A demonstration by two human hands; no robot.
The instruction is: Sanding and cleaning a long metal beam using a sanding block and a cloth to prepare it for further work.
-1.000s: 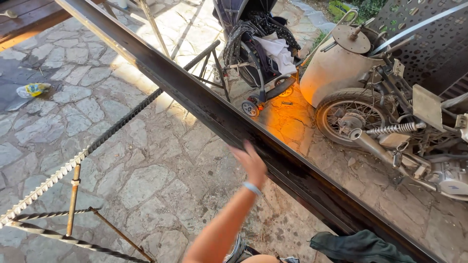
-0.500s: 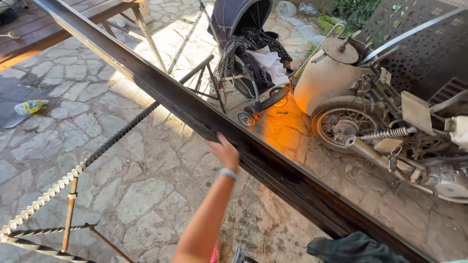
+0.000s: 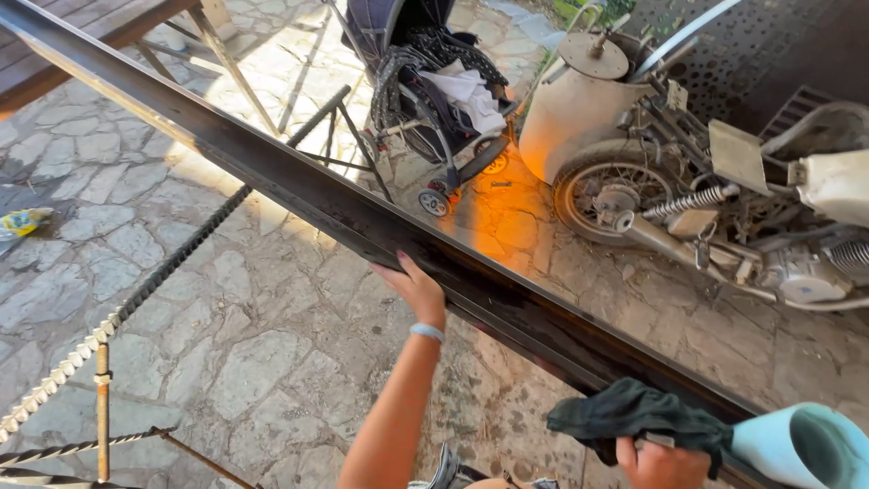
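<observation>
- Since a moment ago, the left hand (image 3: pixel 418 288) sits at much the same spot on the beam, and the right hand (image 3: pixel 661 464) has come into view at the lower right with its cloth
- Long dark steel beam (image 3: pixel 299 186) runs diagonally, its long axis from the upper left corner down to the lower right
- Left hand lies against the beam's near edge at centre frame, fingers together and curled onto it, a pale wristband (image 3: pixel 427 332) behind
- Right hand is closed around a dark cloth (image 3: pixel 634 415), beside a light blue tube (image 3: pixel 801 444)
- Beyond the beam, a stroller (image 3: pixel 434 91) stands at top centre, an old motorcycle (image 3: pixel 724 199) at the right
- Ribbed rebar (image 3: pixel 136 303) crosses the stone paving (image 3: pixel 272 362) at the left
</observation>
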